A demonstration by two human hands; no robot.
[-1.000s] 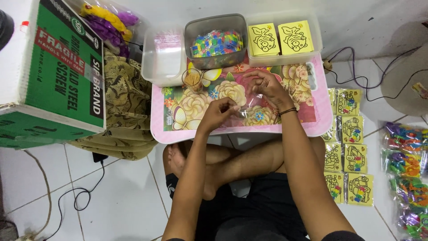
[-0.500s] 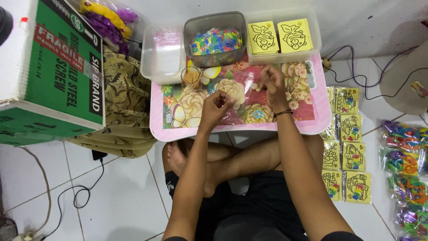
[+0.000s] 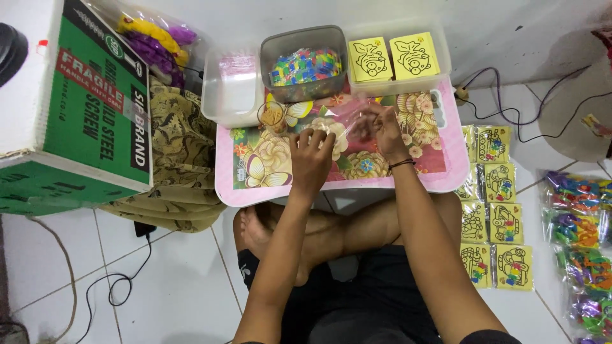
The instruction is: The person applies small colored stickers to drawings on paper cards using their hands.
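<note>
Tabletop [image 3: 446,172]: clear bag [image 3: 347,114] between hands [image 3: 312,156].

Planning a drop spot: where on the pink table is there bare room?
Free: table's right strip beyond the right hand, and front-left corner below the left hand. Crowded: back edge, lined with the grey tub, clear tub and card tray.

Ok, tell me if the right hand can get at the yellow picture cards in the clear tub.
Probably yes: the right hand is just in front of the yellow picture cards, whose clear tub is open-topped.
</note>
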